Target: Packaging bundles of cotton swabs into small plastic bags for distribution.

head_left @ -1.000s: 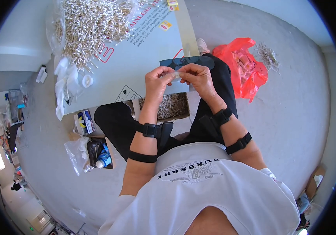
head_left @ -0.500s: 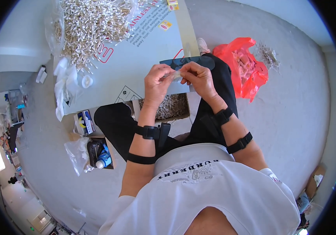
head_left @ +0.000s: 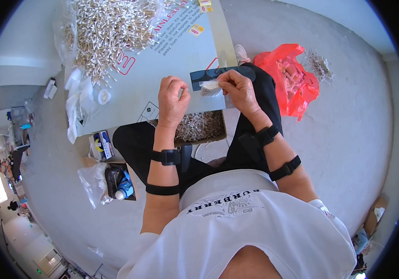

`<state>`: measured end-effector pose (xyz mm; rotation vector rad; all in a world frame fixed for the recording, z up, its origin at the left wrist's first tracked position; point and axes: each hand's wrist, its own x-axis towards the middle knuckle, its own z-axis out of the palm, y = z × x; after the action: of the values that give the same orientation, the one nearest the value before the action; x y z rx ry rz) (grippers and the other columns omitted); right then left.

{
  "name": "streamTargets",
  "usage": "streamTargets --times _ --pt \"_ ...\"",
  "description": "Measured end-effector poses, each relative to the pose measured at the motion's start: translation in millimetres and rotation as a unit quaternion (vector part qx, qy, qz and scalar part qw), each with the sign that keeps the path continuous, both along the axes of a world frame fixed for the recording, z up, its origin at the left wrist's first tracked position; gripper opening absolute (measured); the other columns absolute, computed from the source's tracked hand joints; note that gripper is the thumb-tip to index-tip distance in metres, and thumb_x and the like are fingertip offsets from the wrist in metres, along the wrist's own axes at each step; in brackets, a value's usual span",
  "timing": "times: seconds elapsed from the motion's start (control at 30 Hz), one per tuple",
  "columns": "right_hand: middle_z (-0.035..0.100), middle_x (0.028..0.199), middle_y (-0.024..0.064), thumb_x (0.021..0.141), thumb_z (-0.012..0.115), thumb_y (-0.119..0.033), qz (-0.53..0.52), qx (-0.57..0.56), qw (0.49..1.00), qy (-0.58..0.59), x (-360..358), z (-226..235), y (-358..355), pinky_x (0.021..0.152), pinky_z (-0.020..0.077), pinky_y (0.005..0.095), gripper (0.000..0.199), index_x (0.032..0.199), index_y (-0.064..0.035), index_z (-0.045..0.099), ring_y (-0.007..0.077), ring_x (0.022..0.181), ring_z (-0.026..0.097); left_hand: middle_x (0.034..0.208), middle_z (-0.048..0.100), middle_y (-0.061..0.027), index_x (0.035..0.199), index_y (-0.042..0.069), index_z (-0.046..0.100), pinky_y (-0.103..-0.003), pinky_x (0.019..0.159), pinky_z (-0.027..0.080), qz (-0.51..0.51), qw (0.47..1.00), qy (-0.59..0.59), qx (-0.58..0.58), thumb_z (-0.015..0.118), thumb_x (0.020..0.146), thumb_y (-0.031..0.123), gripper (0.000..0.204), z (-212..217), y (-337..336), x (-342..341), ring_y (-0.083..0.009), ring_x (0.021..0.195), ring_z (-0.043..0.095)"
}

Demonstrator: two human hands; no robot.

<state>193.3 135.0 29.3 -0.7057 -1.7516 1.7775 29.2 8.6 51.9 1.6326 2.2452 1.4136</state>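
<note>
My right hand (head_left: 238, 90) pinches a small clear bag of cotton swabs (head_left: 211, 88) by its right end, above the front edge of the table. Apart from it, to the left, my left hand (head_left: 174, 102) is closed with curled fingers; whatever may be between its thumb and fingers is hidden. Behind the bag, a dark blue translucent strip (head_left: 197, 80) lies at the table's edge. A large heap of loose cotton swabs (head_left: 111, 37) covers the far left of the grey-white table top (head_left: 134, 93).
Below the table edge stands a carton of swabs (head_left: 202, 128). On the floor, a red plastic bag (head_left: 307, 93) holds pink packets, beside scattered swabs (head_left: 319, 65). Crumpled white plastic (head_left: 85, 95) lies at the table's left. A box with a blue bottle (head_left: 124, 188) sits lower left.
My hands have come apart. The left moved left, away from the bag, while the right kept hold of it, and the bag of swabs is now more visible.
</note>
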Motion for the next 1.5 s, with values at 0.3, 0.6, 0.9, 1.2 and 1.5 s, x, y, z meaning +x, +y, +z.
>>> streamTargets --times 0.3,0.6,0.9,1.2,1.5 --pt "0.059 0.076 0.0000 0.086 0.064 -0.001 -0.001 -0.024 1.000 0.018 -4.4 2.8 -1.6 0.060 0.0457 0.0210 0.004 0.087 0.0014 0.062 0.0058 0.066 0.054 0.082 0.056 -0.0107 0.082 0.001 0.057 -0.037 0.065 0.049 -0.035 0.996 -0.079 -0.029 0.065 0.072 -0.007 0.015 1.2 17.3 19.1 -0.0291 0.077 0.059" --pt "0.057 0.075 0.0044 0.086 0.063 0.000 -0.009 0.190 0.981 -0.028 -2.0 12.0 5.0 0.062 0.0456 0.0248 0.004 0.088 0.0019 0.061 0.0101 0.069 0.058 0.080 0.054 -0.0109 0.078 0.002 0.054 -0.042 0.066 0.047 -0.044 0.998 -0.001 -0.046 0.064 0.073 -0.004 0.013 3.8 20.6 17.6 -0.0328 0.078 0.057" --pt "0.059 0.072 0.0048 0.080 0.068 -0.002 -0.010 0.172 0.983 -0.062 -5.2 6.4 9.8 0.059 0.0449 0.0273 0.007 0.082 0.0020 0.062 0.0127 0.065 0.056 0.078 0.054 -0.0120 0.079 0.002 0.053 -0.042 0.065 0.046 -0.029 0.997 -0.056 -0.036 0.064 0.074 -0.003 0.013 -2.4 20.8 18.2 -0.0345 0.076 0.056" --pt "0.057 0.072 -0.0021 0.077 0.070 0.002 0.038 0.061 0.992 -0.102 0.9 11.5 15.4 0.060 0.0402 0.0221 0.007 0.079 0.0003 0.063 0.0048 0.065 0.049 0.078 0.056 -0.0119 0.077 0.002 0.053 -0.042 0.065 0.046 -0.086 0.987 -0.069 -0.120 0.064 0.075 -0.001 0.012 10.9 17.8 8.7 -0.0343 0.075 0.057" --pt "0.056 0.076 0.0013 0.072 0.069 0.001 -0.014 0.163 0.985 -0.051 -4.0 17.2 -2.6 0.058 0.0403 0.0235 0.008 0.079 -0.0016 0.065 0.0097 0.064 0.051 0.075 0.054 -0.0112 0.078 0.000 0.053 -0.038 0.062 0.046 -0.075 0.993 -0.007 -0.085 0.065 0.075 -0.004 0.013 13.0 15.5 17.1 -0.0297 0.070 0.058"
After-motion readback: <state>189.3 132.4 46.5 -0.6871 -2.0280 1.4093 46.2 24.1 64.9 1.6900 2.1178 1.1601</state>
